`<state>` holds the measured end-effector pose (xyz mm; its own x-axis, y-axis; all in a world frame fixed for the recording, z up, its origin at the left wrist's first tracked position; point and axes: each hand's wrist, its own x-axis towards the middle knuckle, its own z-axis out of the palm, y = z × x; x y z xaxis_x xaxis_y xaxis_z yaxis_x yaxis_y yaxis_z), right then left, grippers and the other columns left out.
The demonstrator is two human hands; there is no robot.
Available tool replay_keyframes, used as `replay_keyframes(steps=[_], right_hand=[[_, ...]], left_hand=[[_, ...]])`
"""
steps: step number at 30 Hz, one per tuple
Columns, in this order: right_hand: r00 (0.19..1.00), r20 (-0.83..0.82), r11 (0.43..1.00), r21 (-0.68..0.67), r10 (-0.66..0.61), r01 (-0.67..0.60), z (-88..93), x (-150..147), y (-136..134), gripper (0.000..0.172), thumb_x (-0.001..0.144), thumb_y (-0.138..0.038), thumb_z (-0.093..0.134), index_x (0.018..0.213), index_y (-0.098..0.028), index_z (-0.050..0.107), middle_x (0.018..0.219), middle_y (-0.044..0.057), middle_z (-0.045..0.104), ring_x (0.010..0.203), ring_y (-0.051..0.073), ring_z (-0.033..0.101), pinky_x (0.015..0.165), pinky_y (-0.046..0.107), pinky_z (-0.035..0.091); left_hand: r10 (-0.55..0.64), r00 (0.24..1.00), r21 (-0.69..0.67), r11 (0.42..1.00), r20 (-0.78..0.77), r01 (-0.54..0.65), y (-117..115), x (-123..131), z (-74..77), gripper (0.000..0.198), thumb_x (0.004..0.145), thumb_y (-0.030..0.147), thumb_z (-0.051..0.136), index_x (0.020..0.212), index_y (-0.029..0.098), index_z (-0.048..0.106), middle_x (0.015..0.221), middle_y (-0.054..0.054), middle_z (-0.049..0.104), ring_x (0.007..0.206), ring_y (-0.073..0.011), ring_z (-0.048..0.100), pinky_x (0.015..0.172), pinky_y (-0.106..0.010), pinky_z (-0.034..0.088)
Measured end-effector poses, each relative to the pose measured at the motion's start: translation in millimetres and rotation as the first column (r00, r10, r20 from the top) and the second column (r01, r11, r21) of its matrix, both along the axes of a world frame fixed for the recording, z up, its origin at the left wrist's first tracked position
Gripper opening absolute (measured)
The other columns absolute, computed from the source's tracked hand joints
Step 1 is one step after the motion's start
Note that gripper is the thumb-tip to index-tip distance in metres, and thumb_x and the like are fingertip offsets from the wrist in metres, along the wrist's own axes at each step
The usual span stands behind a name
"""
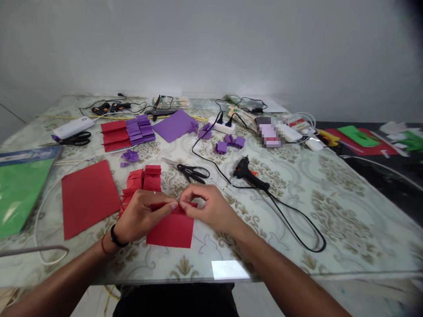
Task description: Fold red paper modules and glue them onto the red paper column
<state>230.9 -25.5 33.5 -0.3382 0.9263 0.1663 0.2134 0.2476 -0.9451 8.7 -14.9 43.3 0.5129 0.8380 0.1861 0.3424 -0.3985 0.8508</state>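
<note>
A small red paper square (172, 231) lies on the glass-topped table (330, 229) in front of me. My left hand (142, 215) and my right hand (208, 209) both pinch its far edge, fingertips meeting at the fold. Just behind the hands sits a pile of folded red paper pieces (143, 178). Black-handled scissors (191, 171) lie just beyond my right hand.
A larger red sheet (87, 198) lies to the left, with green paper (18, 193) further left. A black glue gun (249, 174) and its looping cord lie right. Purple sheet (173, 124), pleated red and purple stacks (127, 132), a power strip (223, 126) sit behind.
</note>
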Motion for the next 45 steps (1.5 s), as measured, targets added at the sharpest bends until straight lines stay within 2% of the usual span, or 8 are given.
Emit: replay_keyframes(steps=[7, 16, 21, 32, 34, 36, 39, 45], right_hand=[[0.999, 0.023, 0.997, 0.070, -0.045, 0.044, 6.4, 21, 10, 0.008, 0.086, -0.020, 0.069, 0.079, -0.019, 0.072, 0.076, 0.001, 0.073, 0.073, 0.016, 0.065, 0.072, 0.028, 0.050], [0.999, 0.048, 0.999, 0.048, -0.013, 0.010, -1.7, 0, 1, 0.007, 0.088, -0.020, 0.069, 0.082, -0.020, 0.073, 0.077, 0.000, 0.072, 0.074, 0.016, 0.065, 0.073, 0.027, 0.049], [0.998, 0.054, 0.994, 0.107, -0.020, 0.014, -0.6, -3, -3, 0.007, 0.083, -0.016, 0.067, 0.078, -0.021, 0.069, 0.076, -0.001, 0.069, 0.072, 0.015, 0.062, 0.072, 0.027, 0.048], [0.998, -0.011, 0.998, 0.012, -0.069, 0.069, 5.8, 18, 8, 0.009, 0.086, -0.023, 0.067, 0.078, -0.019, 0.069, 0.072, 0.000, 0.065, 0.069, 0.015, 0.057, 0.067, 0.027, 0.047], [0.997, -0.030, 0.997, -0.014, -0.077, 0.077, 3.2, 20, 9, 0.009, 0.090, -0.026, 0.068, 0.086, -0.019, 0.072, 0.075, 0.000, 0.067, 0.070, 0.015, 0.060, 0.069, 0.027, 0.049], [0.994, -0.075, 0.996, -0.039, -0.081, 0.078, 1.1, 24, 10, 0.022, 0.095, -0.030, 0.066, 0.113, -0.021, 0.075, 0.083, 0.002, 0.072, 0.075, 0.016, 0.065, 0.071, 0.027, 0.052], [0.995, -0.096, 0.999, -0.048, -0.017, 0.012, 1.5, 31, 10, 0.046, 0.101, -0.031, 0.059, 0.146, -0.027, 0.064, 0.102, 0.004, 0.078, 0.084, 0.018, 0.070, 0.076, 0.029, 0.054], [0.971, 0.003, 0.970, 0.025, 0.240, -0.240, 6.0, 32, 10, 0.039, 0.096, -0.017, 0.064, 0.129, -0.031, 0.079, 0.127, 0.006, 0.077, 0.111, 0.024, 0.072, 0.091, 0.035, 0.057]], left_hand=[[0.116, 0.991, -0.077, 0.991, 0.060, -0.112, 3, -7, 4.2, 0.028, 0.096, 0.033, 0.071, 0.077, 0.017, 0.082, 0.066, 0.000, 0.074, 0.057, -0.0123, 0.061, 0.050, -0.020, 0.043], [0.080, 0.994, -0.174, 0.983, 0.075, -0.066, 2, 5, -3.1, 0.015, 0.090, 0.032, 0.075, 0.090, 0.020, 0.085, 0.086, -0.005, 0.085, 0.077, -0.0205, 0.079, 0.072, -0.026, 0.063], [0.053, 0.994, -0.199, 0.979, 0.097, -0.032, 0, 5, -4.9, 0.011, 0.090, 0.026, 0.072, 0.084, 0.017, 0.076, 0.078, -0.004, 0.078, 0.068, -0.0160, 0.072, 0.062, -0.023, 0.056], [0.129, 0.987, -0.092, 0.988, 0.096, -0.120, 11, -11, 6.3, 0.022, 0.093, 0.034, 0.074, 0.082, 0.015, 0.078, 0.071, -0.004, 0.074, 0.059, -0.0123, 0.061, 0.052, -0.020, 0.047], [0.161, 0.981, -0.104, 0.983, 0.107, -0.150, 12, -13, 4.6, 0.023, 0.092, 0.037, 0.076, 0.081, 0.016, 0.077, 0.070, -0.003, 0.074, 0.058, -0.0123, 0.062, 0.051, -0.019, 0.048], [0.231, 0.965, -0.114, 0.969, 0.121, -0.218, 13, -14, 3.4, 0.026, 0.091, 0.041, 0.077, 0.082, 0.017, 0.076, 0.069, -0.002, 0.072, 0.058, -0.0126, 0.062, 0.050, -0.019, 0.048], [0.362, 0.920, -0.127, 0.930, 0.147, -0.345, 15, -14, 2.6, 0.030, 0.089, 0.046, 0.078, 0.084, 0.017, 0.073, 0.070, -0.002, 0.071, 0.060, -0.0139, 0.065, 0.052, -0.019, 0.052], [0.450, 0.869, -0.105, 0.893, 0.205, -0.438, 15, -13, 0.6, 0.027, 0.089, 0.044, 0.078, 0.086, 0.018, 0.071, 0.069, 0.000, 0.069, 0.059, -0.0122, 0.061, 0.054, -0.020, 0.050]])
